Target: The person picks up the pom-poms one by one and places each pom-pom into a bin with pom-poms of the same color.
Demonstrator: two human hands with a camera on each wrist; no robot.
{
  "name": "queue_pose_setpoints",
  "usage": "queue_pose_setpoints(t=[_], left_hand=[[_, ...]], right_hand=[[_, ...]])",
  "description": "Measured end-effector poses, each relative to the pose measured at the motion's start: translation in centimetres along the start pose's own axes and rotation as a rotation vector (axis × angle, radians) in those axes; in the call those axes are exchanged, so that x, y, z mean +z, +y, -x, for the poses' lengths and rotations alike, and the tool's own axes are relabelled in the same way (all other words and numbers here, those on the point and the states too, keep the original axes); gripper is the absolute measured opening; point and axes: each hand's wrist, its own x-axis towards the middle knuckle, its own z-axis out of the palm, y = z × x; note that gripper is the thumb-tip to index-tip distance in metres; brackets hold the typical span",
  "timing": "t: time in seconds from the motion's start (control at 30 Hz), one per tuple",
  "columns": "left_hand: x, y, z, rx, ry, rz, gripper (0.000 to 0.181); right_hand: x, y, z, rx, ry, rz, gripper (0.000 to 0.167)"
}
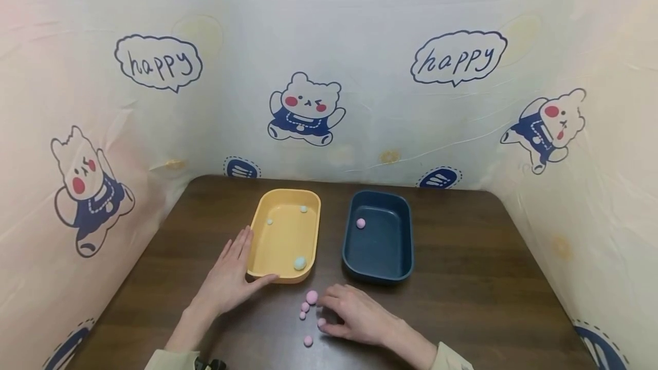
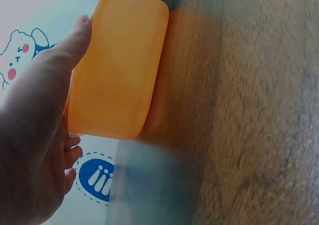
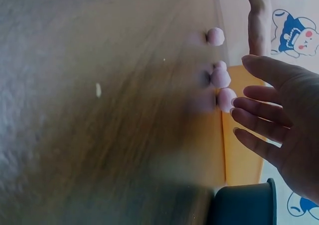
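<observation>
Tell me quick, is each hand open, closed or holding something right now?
Left hand: open, touching the yellow rectangular tray without gripping it.
Right hand: open, holding nothing, close to the small pink balls.

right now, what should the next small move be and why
Perhaps the right hand should pinch the pink ball by its thumb, for the blue tray: one pink ball lies there, while the yellow tray holds only mint balls.
</observation>
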Motion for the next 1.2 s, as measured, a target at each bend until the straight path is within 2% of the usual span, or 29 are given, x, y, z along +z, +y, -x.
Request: queue_pose_setpoints(t=[0.23,0.5,0.83,0.97,1.2], left_hand=[[0.0,0.0,0.1,-0.009,-0.008,0.005,0.131],[0.0,0.1,0.1,-0.013,-0.015,0.01,0.132],[0.0,0.1,0.1,-0.023,-0.022,0.018,0.134],[-0.1,0.2,0.0,-0.018,-0.02,0.015,0.133],[0.0,0.2,0.0,-0.023,-0.022,0.014,0.134]], right_hand=[[0.5,0.0,0.1,-0.041,-0.006,0.044,0.022],[1.1,-0.2,0.1,-0.033,-0.057,0.043,0.018],[1.5,-0.3,-0.3,-0.026,-0.058,0.065,0.005],[1.2,-0.2,-0.2,-0.016,-0.04,0.063,0.004],[0.0,0.2,0.0,0.0,0.039,0.078,0.005]])
